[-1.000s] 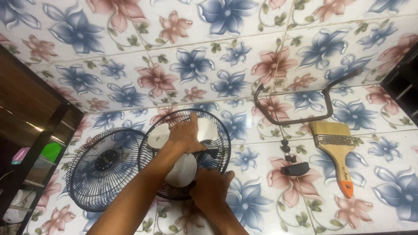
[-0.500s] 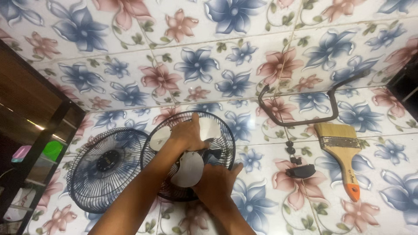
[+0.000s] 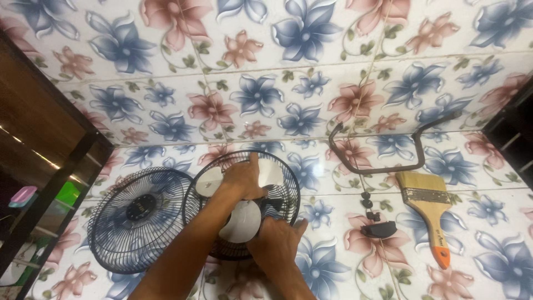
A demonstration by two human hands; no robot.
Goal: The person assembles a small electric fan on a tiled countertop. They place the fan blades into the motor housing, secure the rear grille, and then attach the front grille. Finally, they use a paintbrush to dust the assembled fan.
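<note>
A black wire fan grille (image 3: 286, 183) lies on the flowered tile floor with white fan blades (image 3: 244, 222) inside it. My left hand (image 3: 244, 178) is over the middle of the blades, fingers curled on them and one finger pointing away. My right hand (image 3: 277, 241) grips the grille's near right rim, beside the lowest blade. A second black grille (image 3: 139, 219) with a round centre cap lies flat just to the left, touching the first.
A bent dark metal bar (image 3: 383, 166) lies to the right, with small black nuts (image 3: 366, 201) and a black cap (image 3: 379, 229) below it. A wooden paintbrush (image 3: 427, 208) with an orange tip lies further right. Dark wooden furniture (image 3: 33, 128) borders the left.
Both hands stay on the grille and blades. My right hand has crept slightly up toward the lowest blade. The view has shifted a little.
</note>
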